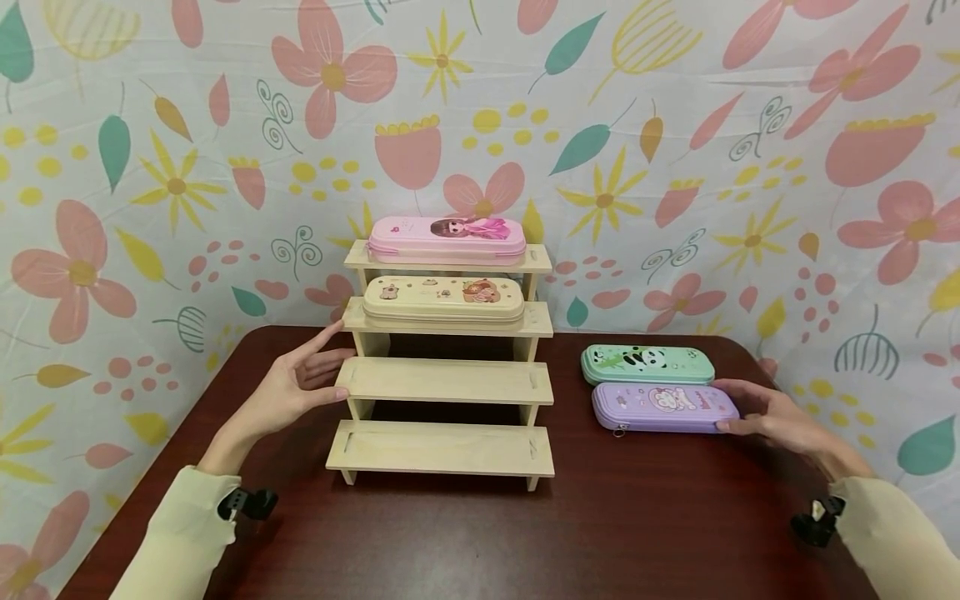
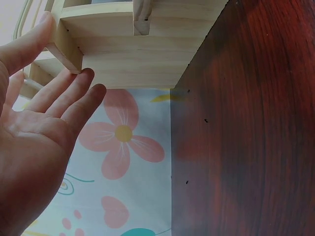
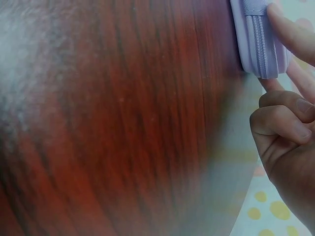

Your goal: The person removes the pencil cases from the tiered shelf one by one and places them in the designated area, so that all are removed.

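Inspecting the purple pencil case (image 1: 667,408), lying flat at the right of the dark table (image 1: 637,517), just on the near side of the green pencil case (image 1: 648,364) and well apart from the wooden rack (image 1: 442,450). Pinching its right end between thumb and fingers of the right hand (image 1: 780,423), with two fingers curling toward the palm. Touching the rack's left edge with the left hand (image 1: 300,379), extending the fingers and gripping nothing. Holding both hands well apart.

Judging by the crisp moulded edges, probably being stiff-shelled and resisting a light squeeze. Looking light, though not showing any contents, so leaving weight uncertain. Appearing smooth, hence possibly slipping under a loose hold. Risking dents or scratches rather than breakage. Gripping by one end, likely letting the left end dip; for balance, favouring the middle, spanning near and far sides. Avoiding the loose zip pull (image 1: 619,430) at near left.
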Available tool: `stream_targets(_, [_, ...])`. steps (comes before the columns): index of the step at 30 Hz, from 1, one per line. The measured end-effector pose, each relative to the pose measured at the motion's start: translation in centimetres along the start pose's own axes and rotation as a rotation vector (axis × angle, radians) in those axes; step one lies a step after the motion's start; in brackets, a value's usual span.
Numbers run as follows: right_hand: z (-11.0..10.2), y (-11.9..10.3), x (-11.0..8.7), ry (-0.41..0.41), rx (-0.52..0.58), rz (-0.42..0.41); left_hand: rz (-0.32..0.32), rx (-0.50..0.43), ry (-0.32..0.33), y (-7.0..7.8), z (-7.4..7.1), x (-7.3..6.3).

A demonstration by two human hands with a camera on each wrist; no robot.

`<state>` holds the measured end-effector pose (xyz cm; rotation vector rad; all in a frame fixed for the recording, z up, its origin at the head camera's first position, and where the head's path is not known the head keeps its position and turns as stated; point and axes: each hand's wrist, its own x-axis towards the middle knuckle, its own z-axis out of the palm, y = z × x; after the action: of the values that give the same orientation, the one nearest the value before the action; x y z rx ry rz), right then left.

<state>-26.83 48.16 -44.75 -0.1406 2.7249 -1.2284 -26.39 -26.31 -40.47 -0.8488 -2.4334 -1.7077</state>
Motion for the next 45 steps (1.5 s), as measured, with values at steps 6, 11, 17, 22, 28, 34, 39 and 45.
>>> stream_targets(6, [0.1, -0.2, 0.0, -0.003, -0.041, 0.009, -0.005, 0.004, 0.0, 0.0, 0.1, 0.0])
stream_targets(11, [0.1, 0.0, 0.0, -0.001, -0.047, 0.018, 0.001, 0.0, -0.002, -0.1, 0.2, 0.0])
stream_targets(17, [0.1, 0.6, -0.1, 0.001, -0.03, 0.017, 0.007, -0.007, -0.005, -0.1, 0.2, 0.0])
stream_targets(22, [-0.1, 0.6, -0.9, 0.011, -0.025, 0.004, 0.009, -0.004, -0.009, -0.1, 0.2, 0.1])
stream_targets(28, [-0.3, 0.0, -2.2, 0.053, -0.077, -0.018, 0.011, 0.002, -0.012, 0.1, 0.2, 0.3])
stream_targets(34, [-0.3, -1.2, -3.0, 0.095, -0.077, -0.093, 0.011, -0.01, -0.012, 0.1, 0.2, 0.2])
stream_targets(39, [0.6, -3.0, -3.7, 0.111, -0.051, -0.199, 0.011, -0.017, -0.011, 0.0, 0.1, 0.1])
stream_targets(45, [2.4, -6.0, -4.2, 0.075, -0.038, -0.318, 0.007, 0.004, -0.004, 0.0, 0.0, 0.0])
